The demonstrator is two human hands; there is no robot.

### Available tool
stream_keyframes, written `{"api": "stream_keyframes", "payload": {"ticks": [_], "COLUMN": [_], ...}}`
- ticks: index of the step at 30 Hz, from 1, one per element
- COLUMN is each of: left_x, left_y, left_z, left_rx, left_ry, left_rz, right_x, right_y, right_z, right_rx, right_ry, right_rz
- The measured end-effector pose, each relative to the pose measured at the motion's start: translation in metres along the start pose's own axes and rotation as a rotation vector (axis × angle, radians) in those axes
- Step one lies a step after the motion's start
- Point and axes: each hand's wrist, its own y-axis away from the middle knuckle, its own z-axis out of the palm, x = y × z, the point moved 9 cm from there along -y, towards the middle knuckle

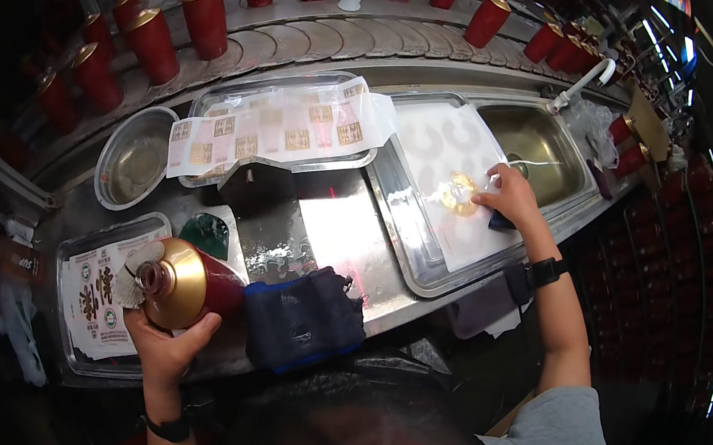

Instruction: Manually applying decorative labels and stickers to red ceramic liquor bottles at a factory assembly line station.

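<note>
My left hand point(162, 348) is wrapped round a dark red bottle point(215, 286) with a gold shoulder. The bottle lies tilted, its bare neck pointing toward me and to the left. Beside the neck is a pale, bristly brush-like thing point(131, 281), partly hidden. At the right, the thumb and fingers of my right hand point(513, 197) pinch the edge of a gold ring-shaped decal point(459, 195). That decal lies on a white sheet point(442, 149) with faint curved marks, set on a metal tray point(399, 227). A folded dark blue cloth point(303, 319) is next to the bottle's base.
A sheet of gold and pink labels point(275, 131) covers another tray. Printed paper labels point(95, 308) fill a tray at left, near a round metal bowl point(135, 160). Behind runs a slatted conveyor point(332, 42) with red bottles point(204, 22). A water-filled sink point(530, 141) stands at right.
</note>
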Motion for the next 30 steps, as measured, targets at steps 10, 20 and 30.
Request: {"api": "stream_keyframes", "payload": {"ticks": [10,20,30], "left_x": [0.005,0.019,0.038], "left_y": [-0.003,-0.002,0.020], "left_z": [0.005,-0.001,-0.025], "left_rx": [-0.035,-0.058,0.092], "left_ry": [0.066,-0.237,-0.313], "left_rz": [-0.047,0.157,0.276], "right_x": [0.117,-0.024,-0.280], "right_y": [-0.093,-0.016,0.122], "right_z": [0.000,-0.052,-0.029], "right_rx": [0.061,0.269,-0.342], "right_ry": [-0.334,-0.263,-1.065], "right_rz": [0.020,-0.140,-0.335]}}
